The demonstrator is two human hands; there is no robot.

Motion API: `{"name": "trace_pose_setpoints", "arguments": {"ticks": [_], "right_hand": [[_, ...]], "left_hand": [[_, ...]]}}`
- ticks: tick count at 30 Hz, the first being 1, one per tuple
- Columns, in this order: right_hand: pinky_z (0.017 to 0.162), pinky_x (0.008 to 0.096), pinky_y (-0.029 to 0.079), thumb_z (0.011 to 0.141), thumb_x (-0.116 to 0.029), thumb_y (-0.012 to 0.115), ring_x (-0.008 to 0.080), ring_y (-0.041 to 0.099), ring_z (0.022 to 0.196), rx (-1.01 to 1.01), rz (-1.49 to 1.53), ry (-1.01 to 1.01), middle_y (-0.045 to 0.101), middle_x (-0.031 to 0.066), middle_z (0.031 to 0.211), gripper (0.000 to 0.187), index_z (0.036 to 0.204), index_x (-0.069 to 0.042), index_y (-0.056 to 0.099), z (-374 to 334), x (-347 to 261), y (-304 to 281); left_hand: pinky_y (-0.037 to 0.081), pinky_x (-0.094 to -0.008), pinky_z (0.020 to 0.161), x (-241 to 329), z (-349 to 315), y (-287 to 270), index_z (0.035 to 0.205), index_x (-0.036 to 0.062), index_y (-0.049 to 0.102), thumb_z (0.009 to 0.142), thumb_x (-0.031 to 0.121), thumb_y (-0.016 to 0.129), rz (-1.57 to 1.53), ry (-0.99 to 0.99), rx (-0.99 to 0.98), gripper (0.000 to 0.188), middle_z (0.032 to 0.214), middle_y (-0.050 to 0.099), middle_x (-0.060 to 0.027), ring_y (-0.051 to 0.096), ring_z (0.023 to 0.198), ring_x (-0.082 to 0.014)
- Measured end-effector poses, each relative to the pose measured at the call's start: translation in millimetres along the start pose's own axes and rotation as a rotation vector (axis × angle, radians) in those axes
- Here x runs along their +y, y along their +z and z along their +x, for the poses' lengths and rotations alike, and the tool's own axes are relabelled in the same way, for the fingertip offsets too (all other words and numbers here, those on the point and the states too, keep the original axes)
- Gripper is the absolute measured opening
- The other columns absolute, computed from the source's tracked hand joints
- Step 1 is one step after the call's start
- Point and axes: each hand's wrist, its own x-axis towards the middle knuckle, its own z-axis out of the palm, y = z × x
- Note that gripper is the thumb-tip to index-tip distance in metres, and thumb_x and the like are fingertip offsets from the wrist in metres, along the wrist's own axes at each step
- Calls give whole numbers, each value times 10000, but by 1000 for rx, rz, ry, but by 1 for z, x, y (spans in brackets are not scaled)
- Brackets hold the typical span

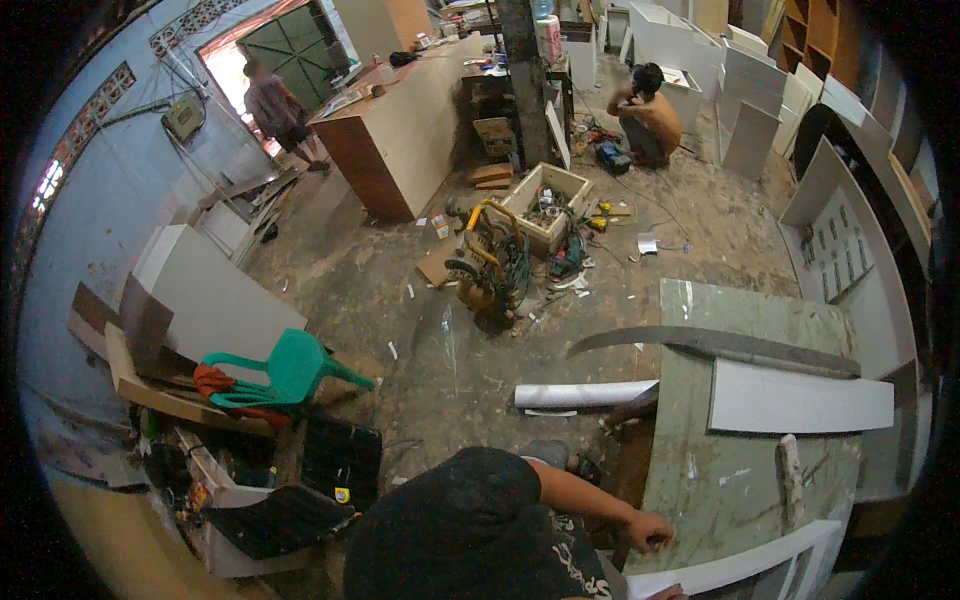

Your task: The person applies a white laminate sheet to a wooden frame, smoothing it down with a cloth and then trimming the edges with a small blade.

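Note:
My left arm reaches across to the green-grey worktable [690,470]. My left hand [650,534] is over its near left part, fingers curled in; whatever they may hold cannot be made out. Close by lies a white frame-like panel [735,570] with slots at its right end. A small part of my right hand [668,592] shows at the lower edge, against this panel; its fingers are mostly cut off. Farther up the table rest a white board [800,398], a dark curved strip [740,346] and a pale, stained narrow piece [790,475].
A white roll [585,394] lies left of the table. A yellow-handled machine [488,260] and a wooden tool box [545,210] stand mid-floor. A green plastic chair [285,370] is at left. One person [655,120] squats farther off; another person [275,105] stands by the doorway.

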Motion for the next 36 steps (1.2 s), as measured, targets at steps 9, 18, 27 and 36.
{"name": "trace_pose_setpoints", "arguments": {"ticks": [9, 18, 27, 36], "right_hand": [[471, 389, 284, 820, -307, 676, 220, 317, 482, 9, 21, -16, 414, 15, 559, 307, 572, -196, 533, -3, -6, 6], [488, 417, 337, 804, -271, 640, 257, 400, 522, 38, 33, -23, 481, 36, 602, 212, 620, -183, 583, 11, -15, 14], [515, 452, 384, 786, -224, 643, 298, 486, 579, -247, 396, -89, 543, 72, 651, 137, 675, -147, 621, 23, -53, -24], [544, 488, 429, 767, -174, 657, 339, 573, 639, -404, 439, 142, 604, 113, 702, 77, 733, -105, 656, 56, -54, -62]], "left_hand": [[493, -345, 667, 7, -2, -4, 1072, 40, 563, 651, 138, 851, -112, -107, -60, 519, 827, 617, -54, 604, 743, -172], [490, -339, 672, 5, 8, -4, 1112, 37, 545, 656, 127, 831, -37, -81, -39, 546, 800, 605, -37, 594, 740, -158], [488, -330, 690, 18, -16, 2, 1158, 51, 537, 674, 111, 805, -81, -191, -21, 557, 812, 601, -29, 591, 756, -153], [520, -365, 818, 43, 25, -28, 1264, 37, 514, 848, 147, 726, -336, -289, -165, 480, 1028, 661, -105, 632, 932, -199]]}}
